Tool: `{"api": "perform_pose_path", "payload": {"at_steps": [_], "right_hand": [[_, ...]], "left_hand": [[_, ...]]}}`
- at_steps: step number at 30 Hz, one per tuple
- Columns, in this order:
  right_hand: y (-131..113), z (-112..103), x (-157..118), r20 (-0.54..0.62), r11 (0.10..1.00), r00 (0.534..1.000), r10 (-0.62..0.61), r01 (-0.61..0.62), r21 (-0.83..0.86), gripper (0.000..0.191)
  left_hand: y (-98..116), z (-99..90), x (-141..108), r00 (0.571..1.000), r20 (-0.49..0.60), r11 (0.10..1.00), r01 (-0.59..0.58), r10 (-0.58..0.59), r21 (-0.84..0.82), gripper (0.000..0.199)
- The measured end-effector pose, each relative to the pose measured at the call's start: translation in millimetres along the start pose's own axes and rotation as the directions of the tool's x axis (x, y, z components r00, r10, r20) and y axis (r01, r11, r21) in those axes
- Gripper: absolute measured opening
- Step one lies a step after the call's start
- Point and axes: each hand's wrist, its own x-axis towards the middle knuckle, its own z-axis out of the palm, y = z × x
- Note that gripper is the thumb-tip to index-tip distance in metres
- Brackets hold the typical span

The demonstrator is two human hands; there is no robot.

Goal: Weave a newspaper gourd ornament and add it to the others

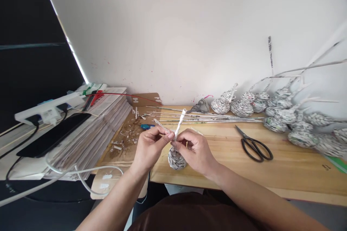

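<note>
A small gourd woven from rolled newspaper strips (176, 159) is at the front edge of the table, below my hands. From its top rises a white paper stem (180, 122), tilted slightly right. My left hand (154, 144) pinches a thin paper strip (162, 126) beside the stem's base, thumb against forefinger. On the other side, my right hand (193, 148) is closed at the neck of the gourd, its thumb and fingertips pressed together there. My fingers hide the exact point where strip and stem meet.
Black-handled scissors (255, 146) lie to the right. Several finished woven gourds (240, 107) line the wall at the back right. Long paper sticks (217, 117) lie behind my hands. On the left are stacked newspapers (114, 115), a phone (54, 135), a power strip (50, 108) and cables.
</note>
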Motion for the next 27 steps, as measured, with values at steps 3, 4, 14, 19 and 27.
{"api": "perform_pose_path", "payload": {"at_steps": [3,4,14,19,27], "right_hand": [[2.8,-1.6,2.3,-0.039,0.999,0.999,0.03,-0.029,0.013,0.021],[4.2,-2.6,3.3,-0.053,0.999,0.998,0.043,-0.042,0.019,0.021],[12.9,-15.1,8.6,-0.053,0.993,0.992,0.117,-0.117,0.007,0.017],[12.4,-14.1,7.6,-0.019,0.992,0.992,0.128,-0.128,0.008,0.021],[14.7,-19.1,6.1,-0.026,0.995,0.995,0.094,-0.094,-0.021,0.017]], "left_hand": [[-0.1,0.0,4.2,0.998,0.042,0.998,0.055,-0.055,0.009,0.023],[-0.9,-0.1,4.9,0.996,0.059,0.997,0.071,-0.071,0.009,0.03],[8.4,-4.2,18.2,0.982,-0.178,0.998,-0.052,0.056,0.028,0.033],[35.3,-1.0,33.4,0.996,-0.01,0.99,-0.093,0.094,0.103,0.047],[53.2,-6.5,54.1,0.95,-0.232,0.971,-0.23,0.209,-0.069,0.019]]}}
